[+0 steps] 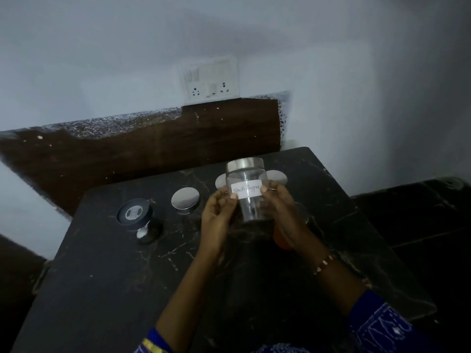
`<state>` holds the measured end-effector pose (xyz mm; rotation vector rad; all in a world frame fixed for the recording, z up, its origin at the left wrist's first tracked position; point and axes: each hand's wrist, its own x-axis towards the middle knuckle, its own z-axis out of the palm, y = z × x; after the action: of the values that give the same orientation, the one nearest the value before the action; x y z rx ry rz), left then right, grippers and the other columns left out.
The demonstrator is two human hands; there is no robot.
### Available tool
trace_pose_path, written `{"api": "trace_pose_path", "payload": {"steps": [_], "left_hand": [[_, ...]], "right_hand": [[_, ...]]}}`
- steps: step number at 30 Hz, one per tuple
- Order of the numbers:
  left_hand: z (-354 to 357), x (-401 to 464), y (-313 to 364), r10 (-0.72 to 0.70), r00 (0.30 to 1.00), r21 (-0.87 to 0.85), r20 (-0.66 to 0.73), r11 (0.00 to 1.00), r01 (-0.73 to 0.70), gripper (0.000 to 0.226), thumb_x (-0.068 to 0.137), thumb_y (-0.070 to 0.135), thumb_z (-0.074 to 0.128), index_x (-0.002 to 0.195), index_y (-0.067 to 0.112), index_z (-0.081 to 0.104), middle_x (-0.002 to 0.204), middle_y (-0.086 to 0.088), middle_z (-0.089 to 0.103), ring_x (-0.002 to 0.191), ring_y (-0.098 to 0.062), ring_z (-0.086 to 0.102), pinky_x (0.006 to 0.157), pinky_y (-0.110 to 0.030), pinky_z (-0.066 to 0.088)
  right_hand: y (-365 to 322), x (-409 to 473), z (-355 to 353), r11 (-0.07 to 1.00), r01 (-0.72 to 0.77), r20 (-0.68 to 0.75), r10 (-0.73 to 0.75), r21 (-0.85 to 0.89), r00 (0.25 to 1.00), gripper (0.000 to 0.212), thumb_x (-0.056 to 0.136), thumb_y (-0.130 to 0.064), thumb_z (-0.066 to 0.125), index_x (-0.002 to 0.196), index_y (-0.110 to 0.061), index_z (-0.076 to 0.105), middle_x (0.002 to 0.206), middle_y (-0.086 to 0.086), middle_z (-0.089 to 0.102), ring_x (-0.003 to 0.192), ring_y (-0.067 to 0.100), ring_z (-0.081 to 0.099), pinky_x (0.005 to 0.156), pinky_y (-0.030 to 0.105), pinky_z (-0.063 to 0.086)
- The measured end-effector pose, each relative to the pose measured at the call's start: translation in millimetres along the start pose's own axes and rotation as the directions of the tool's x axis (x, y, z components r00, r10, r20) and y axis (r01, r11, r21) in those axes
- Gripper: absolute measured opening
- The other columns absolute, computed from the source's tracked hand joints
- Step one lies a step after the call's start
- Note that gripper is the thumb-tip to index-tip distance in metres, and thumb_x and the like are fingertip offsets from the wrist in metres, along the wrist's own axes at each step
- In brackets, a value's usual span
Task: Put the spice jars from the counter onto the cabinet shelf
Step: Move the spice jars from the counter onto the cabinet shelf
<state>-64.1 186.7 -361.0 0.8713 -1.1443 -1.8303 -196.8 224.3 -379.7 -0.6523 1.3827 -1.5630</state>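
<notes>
Both hands, left hand and right hand, pinch the clear, steel-lidded "Black Pepper" jar at its labelled middle. It looks empty: probably light, smooth, breakable; holding the sides suits it.

Clear glass jar with brushed silver lid and white handwritten label, black marble counter with pale veining, blue sleeves with white stitched pattern, dark brown speckled backsplash, white wall socket plate, pale grey wall.

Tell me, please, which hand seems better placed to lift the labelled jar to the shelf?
Probably right: the right hand wraps behind the clear "Black Pepper" jar; the left hand only pinches its label edge.
</notes>
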Motion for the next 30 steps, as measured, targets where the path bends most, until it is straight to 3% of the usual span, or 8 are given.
{"api": "trace_pose_path", "payload": {"steps": [5,11,15,19,22,24,27,30], "left_hand": [[2.6,8.2,39.2,0.194,0.978,0.149,-0.079,0.972,-0.181,0.040,0.090,0.018,0.052,0.129,0.011,0.047,0.112,-0.008,0.065,0.095,-0.015,0.067,0.072,-0.025,0.058],[4.8,31.2,134.5,0.502,0.862,0.290,-0.062,0.836,-0.466,0.038,0.089,0.013,0.055,0.126,0.013,0.049,0.105,0.000,0.064,0.088,-0.004,0.066,0.066,-0.012,0.055],[10.6,45.4,208.9,0.663,0.748,0.361,-0.027,0.704,-0.611,0.040,0.089,0.016,0.056,0.129,0.015,0.048,0.113,-0.001,0.060,0.094,-0.006,0.061,0.066,-0.011,0.056],[17.1,56.4,276.8,0.784,0.621,0.438,0.015,0.554,-0.708,0.043,0.089,0.024,0.057,0.130,0.016,0.048,0.123,-0.002,0.058,0.102,-0.012,0.061,0.066,-0.009,0.054],[24.9,63.1,323.4,0.839,0.541,0.419,0.063,0.469,-0.777,0.042,0.089,0.023,0.058,0.129,0.012,0.049,0.123,-0.006,0.062,0.100,-0.016,0.063,0.063,-0.010,0.054],[32.5,65.3,351.0,0.865,0.493,0.388,0.091,0.425,-0.818,0.039,0.090,0.021,0.057,0.127,0.012,0.050,0.118,-0.005,0.064,0.097,-0.012,0.064,0.064,-0.010,0.053],[39.0,69.6,384.8,0.898,0.421,0.340,0.129,0.359,-0.869,0.037,0.091,0.017,0.056,0.127,0.011,0.050,0.106,0.004,0.065,0.089,0.003,0.066,0.065,-0.009,0.052],[39.9,79.9,409.0,0.913,0.367,0.358,0.175,0.289,-0.888,0.044,0.091,0.016,0.056,0.133,0.011,0.046,0.118,-0.003,0.062,0.098,-0.003,0.062,0.069,-0.006,0.052]], "right_hand": [[-44.0,18.1,21.2,0.994,0.103,0.138,-0.097,-0.038,0.986,0.034,0.092,-0.028,0.051,0.125,-0.020,0.045,0.118,0.005,0.060,0.106,0.024,0.063,0.093,0.048,0.052],[-128.5,35.7,77.7,0.901,0.420,0.330,-0.364,-0.113,0.871,0.047,0.090,-0.017,0.055,0.135,-0.018,0.040,0.121,-0.001,0.058,0.107,0.009,0.060,0.083,0.022,0.055],[-191.4,44.6,118.5,0.801,0.582,0.339,-0.513,-0.141,0.789,0.054,0.090,-0.022,0.056,0.140,-0.018,0.036,0.136,0.006,0.052,0.117,0.019,0.056,0.092,0.029,0.052],[-253.8,51.1,150.9,0.694,0.704,0.319,-0.640,-0.149,0.699,0.052,0.090,-0.022,0.057,0.137,-0.016,0.034,0.136,0.009,0.051,0.108,0.020,0.059,0.076,0.016,0.052],[-296.5,53.4,170.1,0.615,0.776,0.272,-0.729,-0.141,0.628,0.044,0.088,-0.024,0.061,0.123,-0.018,0.035,0.129,0.009,0.056,0.088,0.009,0.061,0.060,0.004,0.051],[-323.0,55.5,181.0,0.582,0.807,0.239,-0.773,-0.102,0.588,0.043,0.086,-0.022,0.063,0.118,-0.016,0.035,0.125,0.012,0.059,0.088,0.012,0.063,0.059,0.005,0.052],[-355.7,58.8,195.6,0.512,0.856,0.225,-0.827,-0.079,0.515,0.050,0.086,-0.023,0.064,0.125,-0.012,0.037,0.126,0.013,0.057,0.107,0.022,0.061,0.071,0.018,0.057],[-381.2,63.8,207.3,0.459,0.882,0.210,-0.856,-0.109,0.472,0.049,0.086,-0.025,0.063,0.127,-0.016,0.038,0.118,0.010,0.055,0.107,0.023,0.060,0.079,0.027,0.055]]}}
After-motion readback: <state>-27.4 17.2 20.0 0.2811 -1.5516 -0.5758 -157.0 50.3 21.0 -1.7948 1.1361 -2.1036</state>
